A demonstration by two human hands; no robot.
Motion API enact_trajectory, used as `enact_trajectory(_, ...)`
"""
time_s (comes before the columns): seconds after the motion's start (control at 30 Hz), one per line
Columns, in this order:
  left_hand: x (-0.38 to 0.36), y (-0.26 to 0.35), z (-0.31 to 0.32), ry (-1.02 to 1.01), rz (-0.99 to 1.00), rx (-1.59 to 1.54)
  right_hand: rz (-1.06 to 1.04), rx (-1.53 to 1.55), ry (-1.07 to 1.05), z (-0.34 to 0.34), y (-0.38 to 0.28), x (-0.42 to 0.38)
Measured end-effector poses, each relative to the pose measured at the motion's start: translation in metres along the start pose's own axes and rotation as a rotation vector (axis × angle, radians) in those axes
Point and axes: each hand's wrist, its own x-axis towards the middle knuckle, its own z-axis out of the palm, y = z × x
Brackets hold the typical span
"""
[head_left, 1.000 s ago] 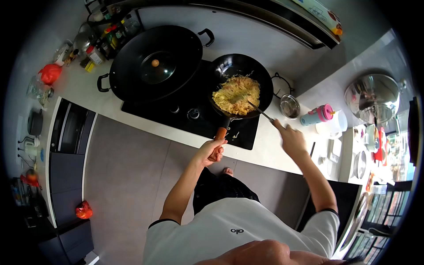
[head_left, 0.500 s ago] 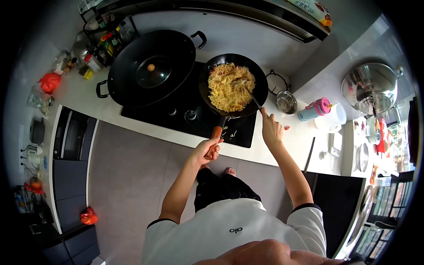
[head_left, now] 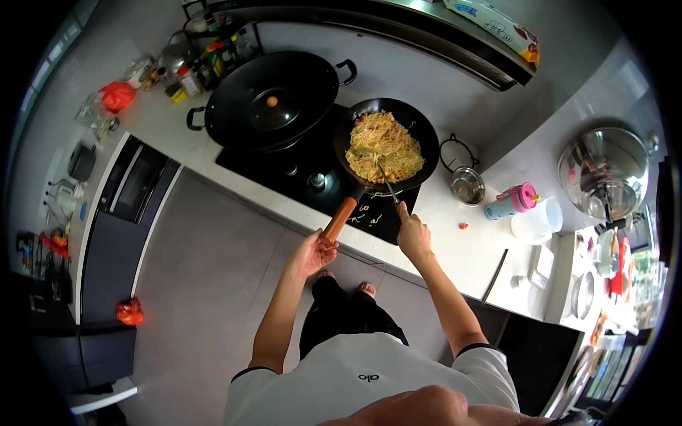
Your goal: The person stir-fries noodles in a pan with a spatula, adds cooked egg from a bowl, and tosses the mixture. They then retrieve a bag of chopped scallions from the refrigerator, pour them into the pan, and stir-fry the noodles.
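Observation:
The wok on the cooktop's right part holds a heap of yellow noodles. Its orange-brown handle points toward me, and my left hand is closed on the handle's end. In my right hand is the handle of a dark spatula, whose head is partly buried in the noodles near the wok's front. To the left stands a large black wok with one small round brown thing in it.
Right of the noodle wok are a metal bowl, a black ring stand, a pink-lidded bottle and a white container. Bottles and a red bag stand at the back left. A range hood overhangs the back.
The spatula has moved from the noodles' right side to their front, with my right hand drawn back and left. The noodles are heaped differently. The whole view has shifted and turned.

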Motion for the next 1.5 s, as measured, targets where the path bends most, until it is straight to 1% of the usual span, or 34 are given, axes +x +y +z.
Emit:
enact_trajectory(0.03, -0.008, -0.006, -0.005, -0.072, -0.002, -0.060, -0.014, 0.072, 0.010, 0.013, 0.002, 0.001)
enact_trajectory(0.1, -0.023, -0.017, -0.009, -0.006, -0.012, -0.116, 0.023, 0.161, 0.058, 0.028, 0.000, 0.012)
enact_trajectory(0.13, -0.029, -0.017, -0.008, 0.003, -0.021, -0.105, 0.047, 0.187, 0.042, 0.027, -0.003, 0.011)
enact_trajectory(0.23, -0.053, -0.020, -0.017, 0.011, -0.043, -0.090, -0.023, 0.275, 0.038, 0.033, 0.000, 0.002)
enact_trajectory(0.27, -0.058, -0.019, -0.026, 0.001, -0.035, -0.086, -0.038, 0.355, 0.030, 0.039, 0.006, -0.002)
enact_trajectory(0.3, -0.064, -0.016, -0.035, -0.011, -0.024, -0.084, -0.107, 0.458, 0.061, 0.045, 0.013, -0.006)
enact_trajectory(0.37, -0.086, -0.009, -0.057, -0.029, 0.011, -0.101, 0.004, 0.577, -0.011, 0.036, 0.007, -0.023)
enact_trajectory(0.4, -0.099, -0.005, -0.071, -0.031, 0.032, -0.111, 0.030, 0.427, 0.092, 0.037, 0.004, -0.031)
enact_trajectory(0.43, -0.111, -0.001, -0.089, -0.034, 0.040, -0.135, 0.047, 0.277, 0.198, 0.035, -0.015, -0.038)
enact_trajectory(0.47, -0.128, 0.000, -0.112, -0.027, 0.051, -0.165, 0.030, 0.187, 0.408, 0.038, -0.040, -0.050)
enact_trajectory(0.5, -0.147, 0.007, -0.134, -0.016, 0.076, -0.190, 0.003, 0.111, 0.624, 0.027, -0.079, -0.061)
enact_trajectory(0.53, -0.172, 0.015, -0.153, 0.051, 0.099, -0.147, -0.086, 0.140, 0.732, 0.021, -0.126, -0.070)
enact_trajectory(0.57, -0.196, 0.024, -0.178, 0.062, 0.130, -0.156, -0.184, 0.175, 0.828, 0.016, -0.182, -0.083)
enact_trajectory(0.6, -0.222, 0.029, -0.201, 0.081, 0.166, -0.173, -0.277, 0.367, 0.770, 0.010, -0.246, -0.103)
enact_trajectory(0.63, -0.250, 0.034, -0.224, 0.105, 0.210, -0.193, -0.449, 0.405, 0.759, 0.023, -0.290, -0.107)
enact_trajectory(0.7, -0.311, 0.047, -0.260, 0.219, 0.347, -0.236, -0.624, 0.592, 0.544, 0.046, -0.388, -0.128)
enact_trajectory(0.73, -0.341, 0.055, -0.276, 0.286, 0.407, -0.263, -0.762, 0.586, 0.524, 0.068, -0.429, -0.131)
enact_trajectory(0.77, -0.370, 0.062, -0.295, 0.348, 0.463, -0.285, -0.807, 0.667, 0.396, 0.089, -0.472, -0.140)
enact_trajectory(0.83, -0.425, 0.072, -0.340, 0.426, 0.579, -0.341, -0.931, 0.743, 0.225, 0.128, -0.549, -0.162)
enact_trajectory(0.9, -0.475, 0.077, -0.387, 0.502, 0.692, -0.395, -1.034, 0.739, 0.049, 0.160, -0.624, -0.184)
enact_trajectory(0.93, -0.495, 0.076, -0.416, 0.508, 0.762, -0.446, -1.084, 0.726, -0.037, 0.176, -0.658, -0.196)
enact_trajectory(0.97, -0.517, 0.078, -0.434, 0.557, 0.814, -0.485, -1.147, 0.719, -0.092, 0.196, -0.690, -0.204)
enact_trajectory(1.03, -0.567, 0.093, -0.463, 0.661, 0.909, -0.543, -1.260, 0.718, -0.193, 0.234, -0.760, -0.220)
enact_trajectory(1.1, -0.610, 0.105, -0.510, 0.722, 0.982, -0.583, -1.377, 0.728, -0.252, 0.270, -0.833, -0.238)
enact_trajectory(1.23, -0.691, 0.140, -0.578, 0.858, 1.122, -0.653, -1.560, 0.752, -0.405, 0.327, -0.976, -0.280)
enact_trajectory(1.3, -0.736, 0.154, -0.599, 0.909, 1.165, -0.736, -1.629, 0.756, -0.502, 0.343, -1.045, -0.319)
enact_trajectory(1.37, -0.796, 0.157, -0.644, 0.961, 1.254, -0.791, -1.736, 0.726, -0.609, 0.369, -1.128, -0.380)
enact_trajectory(1.4, -0.819, 0.160, -0.647, 0.985, 1.293, -0.805, -1.767, 0.724, -0.649, 0.365, -1.153, -0.403)
enact_trajectory(1.5, -0.887, 0.157, -0.696, 1.051, 1.372, -0.892, -1.873, 0.708, -0.731, 0.392, -1.237, -0.479)
